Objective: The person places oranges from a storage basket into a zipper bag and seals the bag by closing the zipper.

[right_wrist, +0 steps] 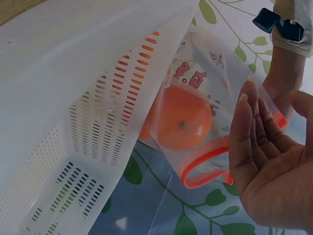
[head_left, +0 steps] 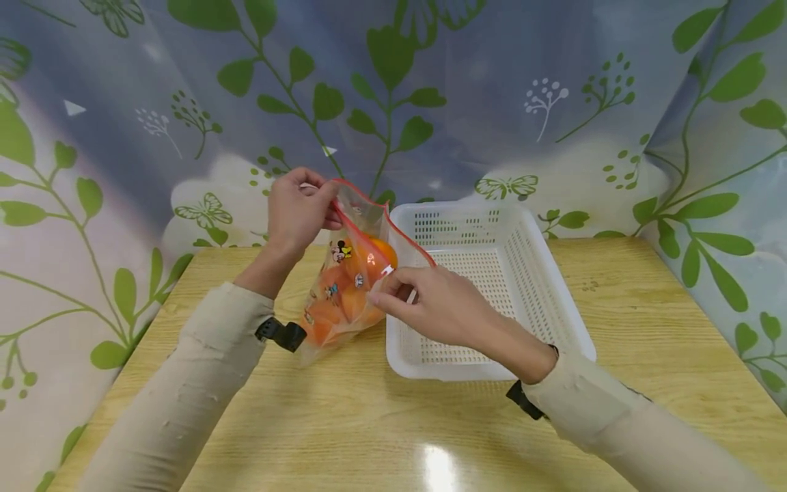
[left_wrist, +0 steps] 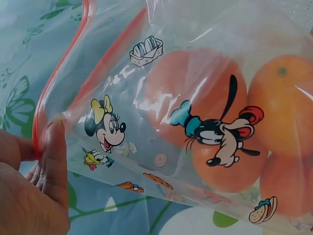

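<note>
A clear zip bag (head_left: 332, 273) with cartoon prints and red zip edges leans against the left side of a white plastic basket (head_left: 584, 342). Several oranges (head_left: 378, 253) fill its lower part, one with its stem end showing in the right wrist view. My left hand (head_left: 299, 212) pinches the top left corner of the bag's mouth between thumb and fingers. The red edges stand apart, leaving the mouth gaping. At the mouth's other end is my right hand (head_left: 439, 301), fingertips close to the white zip piece (head_left: 387, 270). In the right wrist view its fingers are extended, thumb held apart.
The slotted basket stands on a light wooden table (head_left: 645, 328), reaching close to the back edge. A leaf-patterned cloth (head_left: 467, 123) hangs behind and along both sides. Each wrist wears a black strap (head_left: 281, 334).
</note>
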A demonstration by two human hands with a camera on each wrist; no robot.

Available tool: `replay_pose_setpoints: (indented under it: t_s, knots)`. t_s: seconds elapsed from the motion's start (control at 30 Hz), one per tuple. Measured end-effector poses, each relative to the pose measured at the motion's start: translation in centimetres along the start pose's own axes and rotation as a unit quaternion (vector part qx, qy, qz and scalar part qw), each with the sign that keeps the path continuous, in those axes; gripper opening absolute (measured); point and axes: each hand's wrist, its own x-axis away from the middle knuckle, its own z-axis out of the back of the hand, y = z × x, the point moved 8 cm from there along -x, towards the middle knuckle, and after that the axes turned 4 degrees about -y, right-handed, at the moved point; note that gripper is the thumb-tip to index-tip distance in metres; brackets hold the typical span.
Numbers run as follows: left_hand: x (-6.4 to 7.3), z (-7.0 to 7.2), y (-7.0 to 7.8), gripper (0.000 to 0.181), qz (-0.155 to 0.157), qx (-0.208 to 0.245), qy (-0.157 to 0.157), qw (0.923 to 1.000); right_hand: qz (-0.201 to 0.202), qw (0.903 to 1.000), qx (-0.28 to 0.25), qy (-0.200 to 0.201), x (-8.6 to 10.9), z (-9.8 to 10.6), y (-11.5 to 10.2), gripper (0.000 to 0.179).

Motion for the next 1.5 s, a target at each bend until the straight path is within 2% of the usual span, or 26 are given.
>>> replay_pose_setpoints:
  t_s: [0.2, 0.43, 0.73, 1.07, 1.3, 1.4, 1.5]
  knots:
    - [0.0, 0.7, -0.2, 0.015, 0.002, 0.025, 0.014, 0.9996, -0.034, 0.9993, -0.001, 0.013, -1.3, -0.1, 0.0, 0.04]
    - [0.1, 1.3, 0.0, 0.013, 0.001, 0.054, 0.026, 0.9982, -0.074, 0.9967, -0.003, 0.035, -1.9, 0.1, 1.1, 0.028]
    - [0.3, 2.6, -0.1, 0.015, 0.011, 0.08, 0.031, 0.9962, -0.066, 0.9965, -0.016, 0.049, -2.3, 0.5, 1.8, 0.025]
    - [1.0, 4.3, -0.2, 0.015, 0.014, 0.056, 0.028, 0.998, -0.061, 0.9913, -0.092, 0.072, -2.6, 1.9, 3.1, 0.024]
    - [1.7, 4.7, -0.1, 0.016, 0.029, 0.054, 0.027, 0.9978, -0.065, 0.9855, -0.136, 0.077, -3.0, 2.6, 3.7, 0.024]
    - [2.0, 4.8, -0.1, 0.016, 0.032, 0.07, 0.026, 0.9967, -0.072, 0.9792, -0.174, 0.076, -3.3, 2.7, 4.1, 0.024]
    - [2.3, 4.8, -0.1, 0.015, 0.035, 0.109, 0.025, 0.9931, -0.082, 0.9693, -0.216, 0.084, -3.6, 2.8, 4.5, 0.024]
